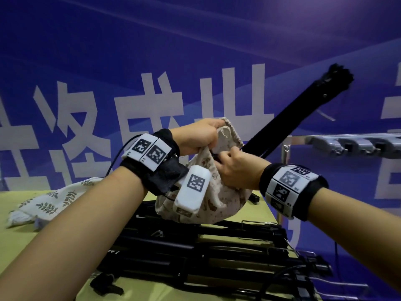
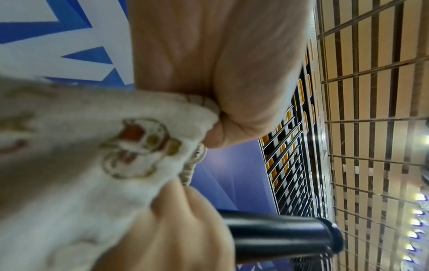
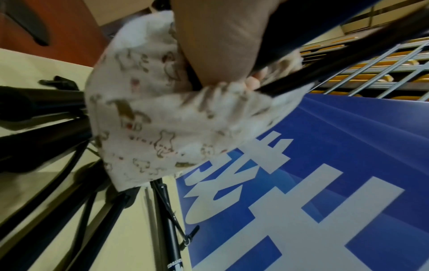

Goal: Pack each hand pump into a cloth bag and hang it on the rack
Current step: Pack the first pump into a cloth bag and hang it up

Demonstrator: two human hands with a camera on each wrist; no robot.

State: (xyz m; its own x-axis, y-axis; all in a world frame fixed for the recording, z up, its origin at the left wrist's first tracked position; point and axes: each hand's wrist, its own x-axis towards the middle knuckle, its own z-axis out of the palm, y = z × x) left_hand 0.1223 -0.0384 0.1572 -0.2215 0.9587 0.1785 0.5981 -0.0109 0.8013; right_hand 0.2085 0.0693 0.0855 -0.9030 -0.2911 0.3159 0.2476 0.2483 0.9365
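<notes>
Above the table point(image 1: 19, 211) with its pile of pumps point(image 1: 217, 257), one hand pump point(image 1: 288, 118) stands slanted, its lower end inside the cloth bag point(image 1: 208, 200). The left hand point(image 1: 195, 135) pinches the bag's rim, and the right hand point(image 1: 236, 168) clenches cloth and pump. The long pump may slip out if the bag's mouth stays loose.

Lower centre of the head view: a pile of black hand pumps point(image 1: 217, 257) covers the surface point(image 1: 13, 224), blocking passage there. A leaf-print cloth bag point(image 1: 50, 203) lies at left on the surface, with bare surface in front of it at lower left. A raised pump point(image 1: 288, 122) slants toward the upper right, crossing the approach to the rack point(image 1: 347, 144) at right. Above the hands, the upper frame is open before the blue banner point(image 1: 195, 51).
</notes>
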